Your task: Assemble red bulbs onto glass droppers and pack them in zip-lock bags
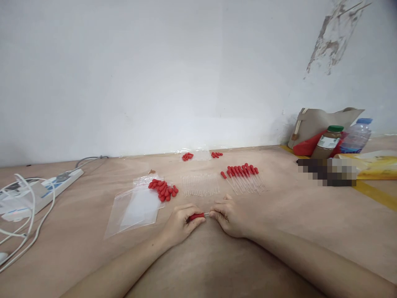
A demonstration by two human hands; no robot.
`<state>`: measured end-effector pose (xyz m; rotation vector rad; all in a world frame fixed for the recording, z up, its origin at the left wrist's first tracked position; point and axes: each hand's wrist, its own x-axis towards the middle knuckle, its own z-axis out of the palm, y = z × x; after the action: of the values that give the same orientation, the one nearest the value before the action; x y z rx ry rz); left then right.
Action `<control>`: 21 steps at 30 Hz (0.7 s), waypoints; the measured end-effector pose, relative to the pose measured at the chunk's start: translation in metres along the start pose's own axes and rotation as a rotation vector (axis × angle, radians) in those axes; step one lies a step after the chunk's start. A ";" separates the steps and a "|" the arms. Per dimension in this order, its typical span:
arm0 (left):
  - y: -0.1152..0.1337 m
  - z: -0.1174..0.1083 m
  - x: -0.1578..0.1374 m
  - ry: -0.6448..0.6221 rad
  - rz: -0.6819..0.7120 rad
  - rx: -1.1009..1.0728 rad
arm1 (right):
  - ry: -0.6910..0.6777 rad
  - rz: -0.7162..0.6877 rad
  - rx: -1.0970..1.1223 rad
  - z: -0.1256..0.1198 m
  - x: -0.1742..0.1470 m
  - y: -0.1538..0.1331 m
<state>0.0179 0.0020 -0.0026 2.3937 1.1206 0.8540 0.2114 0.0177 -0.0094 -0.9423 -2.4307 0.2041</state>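
Note:
My left hand (182,223) is closed around a red rubber dropper bulb (196,216). From the bulb's right end a clear glass dropper tube (206,214) runs into the fingers of my right hand (228,215), which pinch it. Just beyond my hands lies a row of bare glass tubes (200,185). To their right is a group of droppers (243,176), each a red bulb on a glass tube. A pile of loose red bulbs (163,189) sits left of the bare tubes, partly over a clear plastic bag.
Clear plastic bags (139,209) lie left of the loose bulbs. Another bag (201,155) with red bulbs is by the wall. A power strip (58,190) with white cables is at left. A jar (328,142), a water bottle (356,136) and a grey bag (319,120) stand at right.

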 end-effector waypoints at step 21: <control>-0.010 -0.007 -0.005 0.101 -0.126 0.211 | 0.129 0.723 -0.053 -0.049 0.026 0.062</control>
<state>0.0053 0.0042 -0.0048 2.4360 1.4505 0.8609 0.2571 0.0791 0.0238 -1.7659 -1.8927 0.3160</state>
